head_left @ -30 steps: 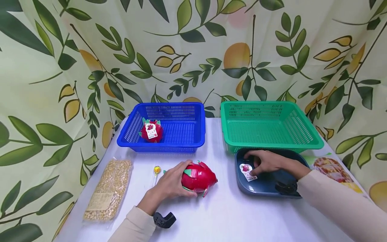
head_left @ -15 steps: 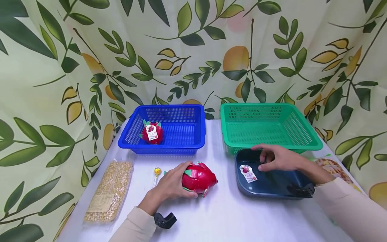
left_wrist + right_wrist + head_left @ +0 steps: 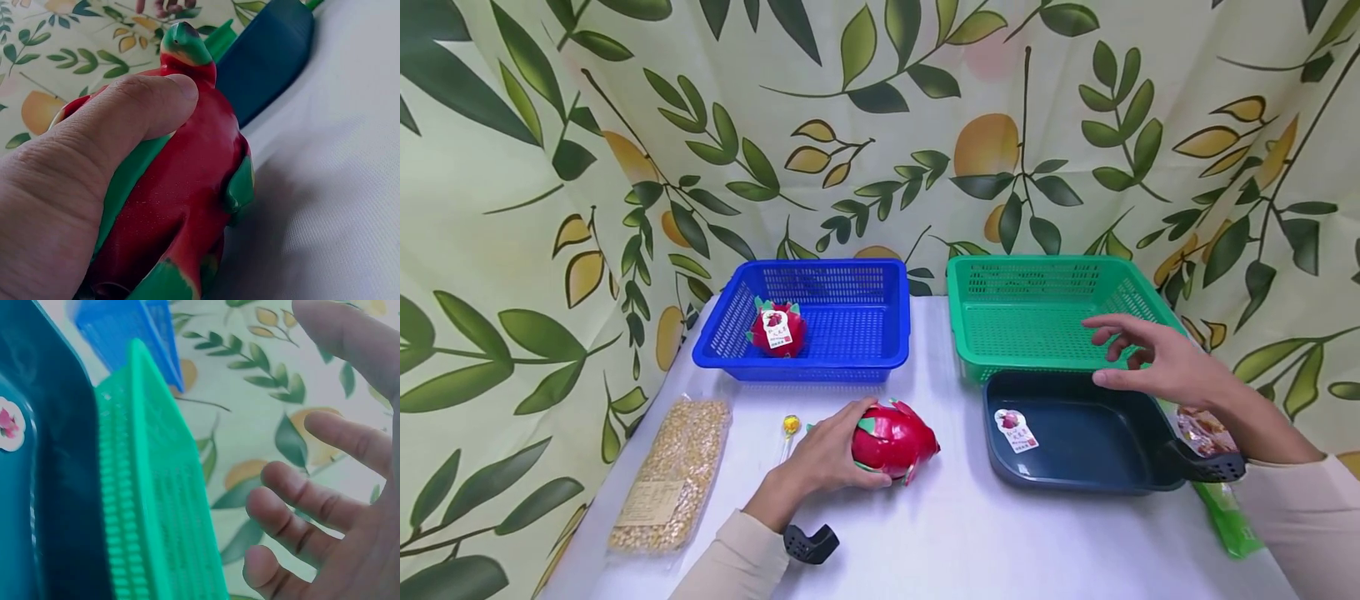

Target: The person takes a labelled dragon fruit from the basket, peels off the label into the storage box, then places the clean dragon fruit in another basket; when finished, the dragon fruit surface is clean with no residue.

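Note:
My left hand [image 3: 827, 454] grips a red dragon fruit [image 3: 898, 440] with green-tipped scales, which lies on its side on the white table. In the left wrist view the thumb [image 3: 144, 106] presses along the top of the fruit. To the right, my right hand [image 3: 1172, 362] hovers over the back right of a dark blue tub [image 3: 1090, 442], fingers loosely bent and holding nothing. A white sticker [image 3: 1017, 430] with a dragon fruit picture lies on the tub's left side. Another dragon fruit [image 3: 778, 330], bearing a similar sticker, sits in the blue basket [image 3: 820, 364].
A green basket [image 3: 1000, 360] stands directly behind the tub. On the left lie a bag of yellow kernels [image 3: 673, 475] and a small yellow lollipop [image 3: 791, 426]. A green package [image 3: 1232, 525] lies right of the tub, partly under my right forearm. Leaf-patterned cloth [image 3: 880, 125] encloses the table.
My right hand has come off the sticker in the tub, lifting and drawing away to the right. The sticker stays in the tub. My left hand keeps its grip on the dragon fruit.

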The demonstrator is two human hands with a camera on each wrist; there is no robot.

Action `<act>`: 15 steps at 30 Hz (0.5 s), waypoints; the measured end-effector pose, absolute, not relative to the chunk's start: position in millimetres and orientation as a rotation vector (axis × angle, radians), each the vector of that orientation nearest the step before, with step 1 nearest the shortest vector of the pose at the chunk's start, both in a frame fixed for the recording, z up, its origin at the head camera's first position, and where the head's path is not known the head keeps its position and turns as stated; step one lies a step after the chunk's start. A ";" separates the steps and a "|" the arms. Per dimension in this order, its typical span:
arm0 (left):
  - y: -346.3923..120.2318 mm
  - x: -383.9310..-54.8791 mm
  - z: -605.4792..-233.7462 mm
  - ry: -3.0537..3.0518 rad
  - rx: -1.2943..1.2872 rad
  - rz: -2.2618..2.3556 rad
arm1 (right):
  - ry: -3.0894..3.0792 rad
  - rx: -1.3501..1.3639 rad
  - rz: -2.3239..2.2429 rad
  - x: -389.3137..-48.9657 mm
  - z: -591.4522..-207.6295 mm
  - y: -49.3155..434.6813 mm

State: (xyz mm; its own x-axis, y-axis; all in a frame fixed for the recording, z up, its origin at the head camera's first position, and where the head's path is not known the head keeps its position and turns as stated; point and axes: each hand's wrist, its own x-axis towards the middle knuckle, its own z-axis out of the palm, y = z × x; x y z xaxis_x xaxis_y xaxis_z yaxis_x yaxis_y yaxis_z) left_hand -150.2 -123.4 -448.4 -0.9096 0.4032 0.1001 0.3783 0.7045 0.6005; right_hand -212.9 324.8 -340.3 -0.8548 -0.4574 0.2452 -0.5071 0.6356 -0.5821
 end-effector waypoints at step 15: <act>-122.7 -150.0 -449.0 2.853 0.637 0.988 | -2.705 0.426 1.053 -225.8 -352.4 385.5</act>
